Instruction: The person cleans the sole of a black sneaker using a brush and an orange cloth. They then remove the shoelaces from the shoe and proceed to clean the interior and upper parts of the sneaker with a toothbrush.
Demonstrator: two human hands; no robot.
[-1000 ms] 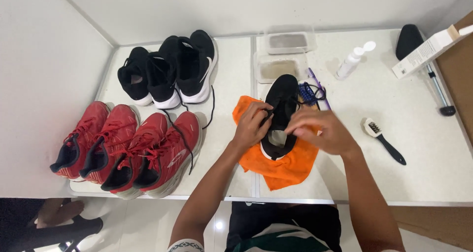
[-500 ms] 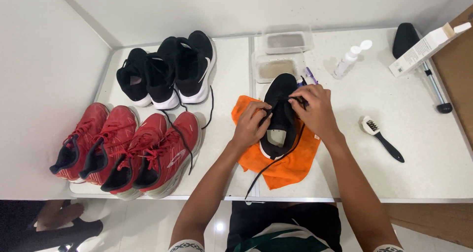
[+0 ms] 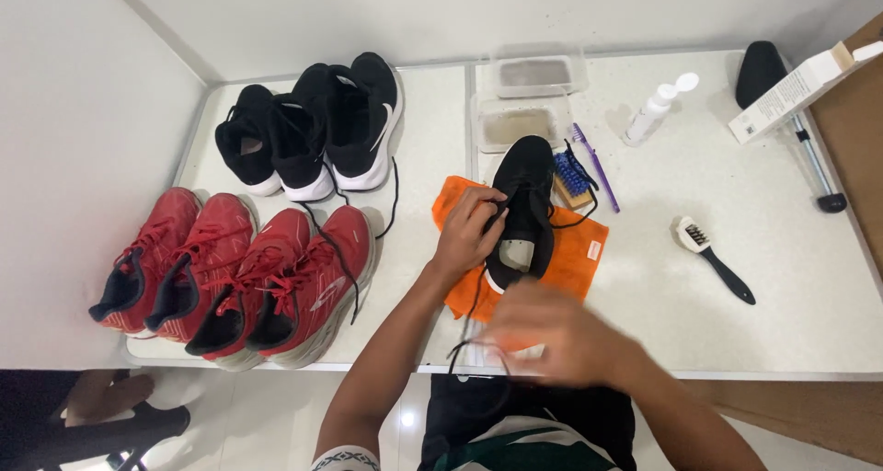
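Left hand pins black shoe on orange cloth, steadying it; right hand, blurred, pinches black lace taut.

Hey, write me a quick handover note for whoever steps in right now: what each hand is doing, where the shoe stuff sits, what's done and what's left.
Left hand: steadies the black shoe on the orange cloth.
Right hand: blurred near the table edge, gripping the black lace that trails from the shoe.
Nearby: blue brush and purple toothbrush beside the shoe, black-handled brush to the right, two trays and a white bottle behind.
Done: lace partly pulled out.
Left: rest of the lace; the other black shoes and red shoes stand still laced.
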